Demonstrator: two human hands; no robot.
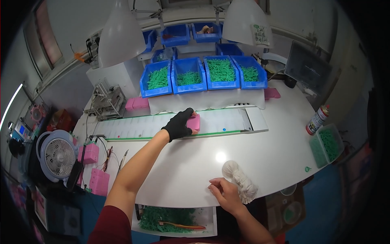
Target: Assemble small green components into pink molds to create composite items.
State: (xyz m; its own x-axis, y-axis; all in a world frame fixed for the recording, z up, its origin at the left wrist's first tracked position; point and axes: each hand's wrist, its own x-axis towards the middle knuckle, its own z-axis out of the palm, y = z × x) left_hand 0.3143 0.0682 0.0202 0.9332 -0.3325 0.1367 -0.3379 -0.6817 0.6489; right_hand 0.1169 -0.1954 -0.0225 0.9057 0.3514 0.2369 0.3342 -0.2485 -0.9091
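My left hand [178, 125], in a black fingerless glove, grips a pink block [194, 122] from its left side. The block is on a white conveyor belt [162, 125] with green edges that runs across the table. Bare and loosely curled, my right hand [226, 194] is over the near part of the white table [178, 162], with nothing visible in it. Just beyond and to the right of that hand lies a bundle of off-white cloth or yarn [240, 181].
Blue bins [189, 87] of green pieces line the back under two white lamps [122, 32]. A spray can [317, 120] and clear tub [325, 146] stand right. Left are a fan [59, 153] and pink boxes [99, 181]. An open drawer [209, 221] juts out in front.
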